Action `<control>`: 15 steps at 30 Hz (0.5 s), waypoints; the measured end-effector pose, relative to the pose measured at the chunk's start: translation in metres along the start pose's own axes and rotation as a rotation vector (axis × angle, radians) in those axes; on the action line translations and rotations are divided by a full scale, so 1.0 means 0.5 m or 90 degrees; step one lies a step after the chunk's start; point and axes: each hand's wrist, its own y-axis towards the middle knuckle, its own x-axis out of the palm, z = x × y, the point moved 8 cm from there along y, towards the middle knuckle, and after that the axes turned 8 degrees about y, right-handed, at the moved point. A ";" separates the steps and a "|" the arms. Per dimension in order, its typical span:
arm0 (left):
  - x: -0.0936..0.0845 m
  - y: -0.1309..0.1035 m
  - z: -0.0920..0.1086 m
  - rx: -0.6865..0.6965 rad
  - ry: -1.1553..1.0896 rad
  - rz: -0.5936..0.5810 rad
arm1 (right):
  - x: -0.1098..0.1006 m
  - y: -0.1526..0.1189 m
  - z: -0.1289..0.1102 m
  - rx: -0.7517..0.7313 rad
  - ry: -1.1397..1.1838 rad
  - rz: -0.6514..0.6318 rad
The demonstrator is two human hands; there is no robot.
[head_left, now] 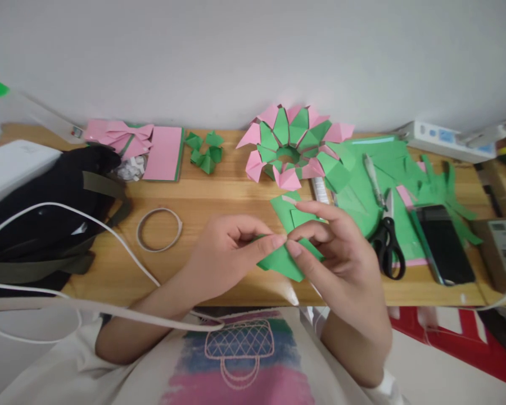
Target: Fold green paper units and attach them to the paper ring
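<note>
At the wooden table's (219, 194) near middle, the left hand (230, 256) and right hand (339, 256) pinch a green paper (284, 264), seemingly half-folded, with a pink-and-green paper ring (298, 126) assembled beyond and loose green sheets (356, 216) rightward.

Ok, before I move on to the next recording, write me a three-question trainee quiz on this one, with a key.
1. True or false: the phone lies to the right of the scissors.
2. What are the left hand and right hand pinching?
A) the scissors
B) green paper
C) the phone
3. Which two colours make up the paper ring near the wall?

Key: 1. True. 2. B. 3. Pink and green.
</note>
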 end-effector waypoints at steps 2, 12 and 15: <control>0.001 0.003 -0.003 -0.003 0.020 -0.010 | -0.001 0.003 0.002 -0.009 0.003 0.000; -0.011 0.018 -0.004 0.036 0.022 -0.015 | -0.008 0.007 0.026 0.005 0.047 0.007; -0.012 0.027 -0.006 0.030 -0.035 -0.018 | -0.009 0.012 0.029 -0.003 0.074 0.024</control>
